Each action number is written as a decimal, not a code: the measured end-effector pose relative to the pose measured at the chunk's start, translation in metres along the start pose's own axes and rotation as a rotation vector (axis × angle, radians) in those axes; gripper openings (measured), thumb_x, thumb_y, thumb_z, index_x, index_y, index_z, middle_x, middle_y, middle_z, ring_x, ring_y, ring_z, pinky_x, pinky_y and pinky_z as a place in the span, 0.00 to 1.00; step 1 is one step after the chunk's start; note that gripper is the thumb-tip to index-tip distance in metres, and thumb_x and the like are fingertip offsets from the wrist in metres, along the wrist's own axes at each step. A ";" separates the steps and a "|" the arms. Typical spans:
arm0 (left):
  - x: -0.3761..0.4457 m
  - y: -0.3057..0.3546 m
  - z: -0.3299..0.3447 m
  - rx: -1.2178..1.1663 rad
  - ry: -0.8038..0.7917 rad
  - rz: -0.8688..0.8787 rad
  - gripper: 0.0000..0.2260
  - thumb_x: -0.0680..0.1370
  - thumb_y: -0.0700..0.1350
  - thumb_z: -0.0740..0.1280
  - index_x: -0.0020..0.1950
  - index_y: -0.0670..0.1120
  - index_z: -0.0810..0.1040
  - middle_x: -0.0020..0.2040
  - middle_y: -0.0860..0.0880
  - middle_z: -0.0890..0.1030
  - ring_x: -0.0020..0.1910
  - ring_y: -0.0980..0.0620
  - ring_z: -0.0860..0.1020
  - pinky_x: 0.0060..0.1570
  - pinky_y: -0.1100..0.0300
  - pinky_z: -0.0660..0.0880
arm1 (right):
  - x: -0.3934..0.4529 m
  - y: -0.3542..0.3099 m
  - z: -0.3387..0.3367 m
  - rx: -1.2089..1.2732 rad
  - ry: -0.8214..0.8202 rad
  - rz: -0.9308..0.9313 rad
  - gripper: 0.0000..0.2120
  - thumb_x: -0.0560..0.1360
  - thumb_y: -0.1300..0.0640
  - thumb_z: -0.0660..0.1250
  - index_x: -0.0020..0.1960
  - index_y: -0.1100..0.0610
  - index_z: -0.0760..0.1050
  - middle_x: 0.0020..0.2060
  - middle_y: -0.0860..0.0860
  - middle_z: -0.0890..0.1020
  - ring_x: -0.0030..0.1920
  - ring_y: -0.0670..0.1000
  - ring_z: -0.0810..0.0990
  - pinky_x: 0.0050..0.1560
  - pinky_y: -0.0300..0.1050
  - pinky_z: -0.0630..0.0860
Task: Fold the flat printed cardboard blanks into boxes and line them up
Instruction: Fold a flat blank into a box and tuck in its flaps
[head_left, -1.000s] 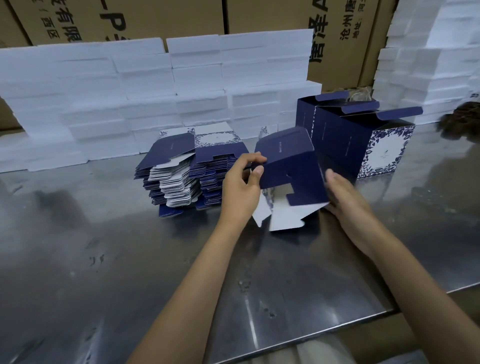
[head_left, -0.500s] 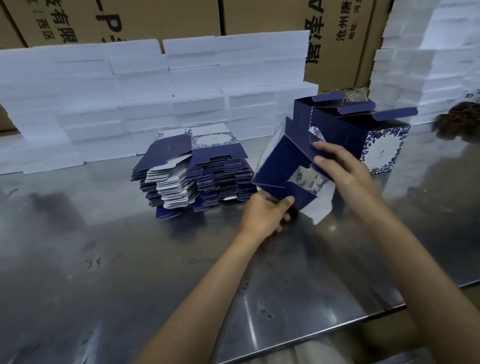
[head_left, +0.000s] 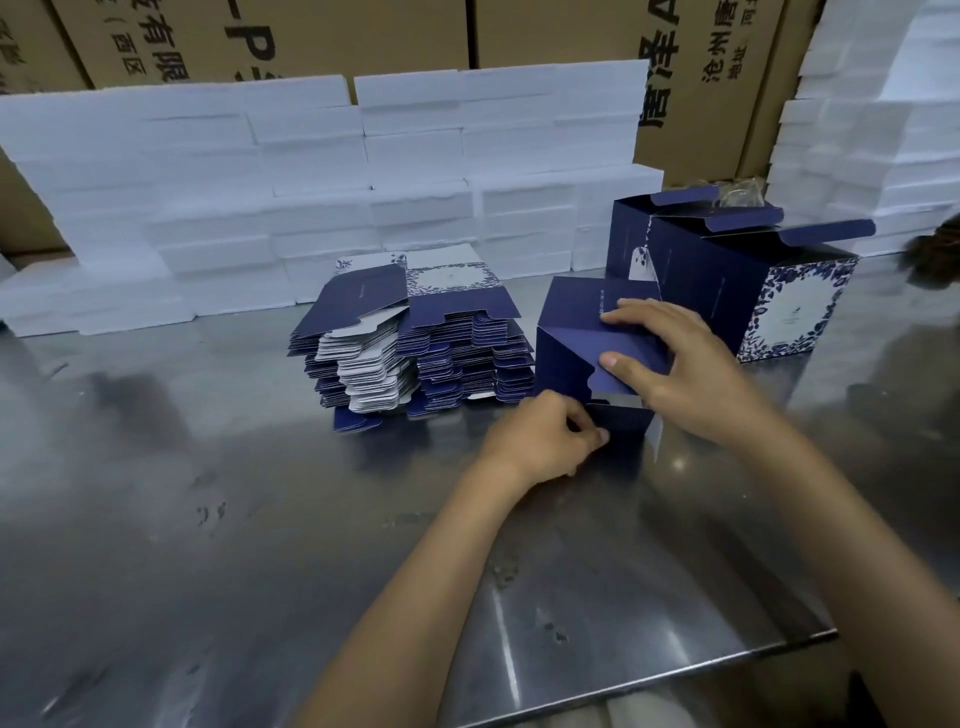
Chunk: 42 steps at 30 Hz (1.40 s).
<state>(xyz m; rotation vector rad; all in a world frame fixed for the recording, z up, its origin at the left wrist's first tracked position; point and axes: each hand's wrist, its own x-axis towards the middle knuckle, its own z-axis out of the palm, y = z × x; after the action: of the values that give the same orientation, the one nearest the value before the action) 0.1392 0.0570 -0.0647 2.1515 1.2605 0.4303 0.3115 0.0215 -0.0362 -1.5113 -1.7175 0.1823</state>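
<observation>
A half-folded dark blue box (head_left: 582, 358) stands on the steel bench (head_left: 260, 545), just right of the pile of flat blanks (head_left: 415, 353) and in front of the finished boxes (head_left: 737, 280). Its end flaps face up toward the camera and are partly folded in, with a sliver of white inner card showing between them.

The right hand (head_left: 680, 369) lies over the top of the box. Its fingers (head_left: 631, 312) are stretched fairly straight and press flat on the far flap, while the thumb bears down on the angled blue flap near the middle; the fingers sit on the card, not curled round it.

The left hand (head_left: 545, 441) is at the near lower corner of the box. Its fingers are curled tight, and the thumb and fingertip pinch the edge of the near flap just where it meets the white gap.

The finished boxes stand close together with their lid flaps raised; the front one shows a white panel with a blue flower border. Behind everything, white foam slabs (head_left: 311, 171) are stacked like a wall, with brown cartons (head_left: 337, 36) printed in black behind them.
</observation>
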 end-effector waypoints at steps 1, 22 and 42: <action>0.000 -0.001 -0.004 0.065 0.061 -0.031 0.12 0.77 0.56 0.69 0.40 0.50 0.81 0.32 0.53 0.80 0.40 0.50 0.80 0.44 0.55 0.77 | 0.001 0.000 0.000 -0.008 0.002 -0.003 0.19 0.78 0.55 0.72 0.68 0.49 0.77 0.67 0.41 0.73 0.74 0.44 0.63 0.70 0.37 0.58; 0.010 -0.005 -0.003 -0.139 0.621 0.395 0.15 0.82 0.42 0.65 0.69 0.46 0.75 0.72 0.50 0.72 0.73 0.53 0.67 0.72 0.61 0.62 | 0.000 0.005 -0.005 -0.028 -0.071 0.004 0.31 0.71 0.54 0.79 0.70 0.44 0.72 0.66 0.38 0.69 0.74 0.43 0.63 0.71 0.42 0.63; 0.015 0.012 -0.008 -0.566 0.696 0.292 0.04 0.75 0.39 0.74 0.47 0.46 0.86 0.52 0.53 0.73 0.63 0.48 0.73 0.62 0.47 0.72 | 0.009 -0.005 0.023 0.239 0.264 0.011 0.08 0.72 0.61 0.78 0.48 0.51 0.84 0.51 0.44 0.84 0.65 0.48 0.73 0.58 0.23 0.63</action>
<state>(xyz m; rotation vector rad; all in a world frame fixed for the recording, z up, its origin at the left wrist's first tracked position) 0.1508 0.0682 -0.0514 1.7268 0.9679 1.5556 0.2931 0.0371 -0.0442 -1.3063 -1.4251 0.1785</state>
